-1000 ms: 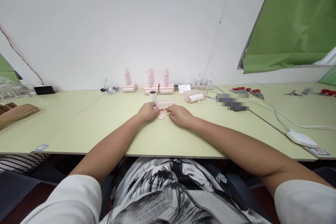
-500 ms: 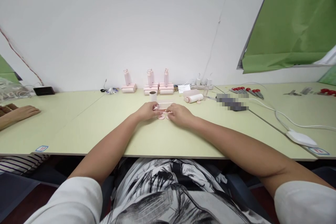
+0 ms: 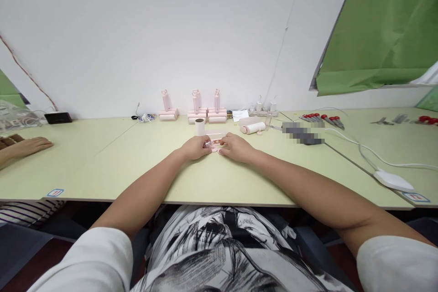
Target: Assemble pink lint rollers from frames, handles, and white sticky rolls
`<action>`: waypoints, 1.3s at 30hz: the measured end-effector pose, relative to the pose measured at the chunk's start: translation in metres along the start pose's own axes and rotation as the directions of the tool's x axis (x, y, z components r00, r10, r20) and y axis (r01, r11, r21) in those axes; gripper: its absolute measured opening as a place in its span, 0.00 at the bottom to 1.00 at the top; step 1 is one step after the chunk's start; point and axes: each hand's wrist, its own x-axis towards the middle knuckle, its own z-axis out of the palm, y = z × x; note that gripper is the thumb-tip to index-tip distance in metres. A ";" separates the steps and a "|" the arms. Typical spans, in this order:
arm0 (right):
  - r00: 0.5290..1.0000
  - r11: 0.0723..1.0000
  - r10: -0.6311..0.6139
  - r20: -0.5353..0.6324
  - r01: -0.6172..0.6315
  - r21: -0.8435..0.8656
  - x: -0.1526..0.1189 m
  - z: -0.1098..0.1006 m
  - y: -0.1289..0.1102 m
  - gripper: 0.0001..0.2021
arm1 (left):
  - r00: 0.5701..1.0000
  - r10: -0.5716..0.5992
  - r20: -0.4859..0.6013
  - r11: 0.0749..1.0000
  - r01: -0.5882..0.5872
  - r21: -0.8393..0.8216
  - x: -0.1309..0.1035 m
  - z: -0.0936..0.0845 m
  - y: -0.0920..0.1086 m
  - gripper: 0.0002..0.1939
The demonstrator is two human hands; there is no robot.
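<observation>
My left hand [image 3: 195, 148] is closed around a small clear plastic piece [image 3: 208, 144], its fingertips pointing right. My right hand [image 3: 237, 147] faces it a short way off, fingers bent over small pink parts. Its thumb is by a round pink disc [image 3: 219, 151]; what its fingertips grip, if anything, is too small to make out. Another pink disc [image 3: 214, 149] lies between the hands. Just behind them is a pale pink, long flat piece [image 3: 217, 136], partly covered by my fingers. A white tube [image 3: 200, 127] with a dark opening stands upright behind my left hand.
Pink cylinders in stands [image 3: 216, 114] line the wall. To the right lie a white-and-pink roller [image 3: 253, 128], a paper [image 3: 240, 115], a blurred dark object [image 3: 301, 133], red-tipped tools [image 3: 318, 118] and a white cable device [image 3: 393, 179]. Another person's hand [image 3: 32, 146] rests at far left.
My left hand has shifted slightly right with the clear piece. My right hand's fingers have moved a little up. The left pink disc lies farther right, nearer the other disc.
</observation>
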 end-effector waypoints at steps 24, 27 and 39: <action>0.980 0.905 -0.073 -0.183 0.142 0.400 -0.004 0.001 -0.010 0.20 | 0.992 0.089 -0.088 0.995 -0.091 -0.026 -0.008 0.000 0.022 0.17; 0.974 0.861 -0.095 -0.204 0.183 0.475 -0.007 0.000 -0.015 0.11 | 0.986 0.143 -0.088 0.985 -0.150 -0.080 -0.012 0.002 0.030 0.14; 0.890 0.631 0.226 -0.396 0.177 0.756 0.008 0.000 0.003 0.15 | 0.991 0.044 -0.127 0.999 -0.042 0.016 -0.008 -0.007 0.027 0.16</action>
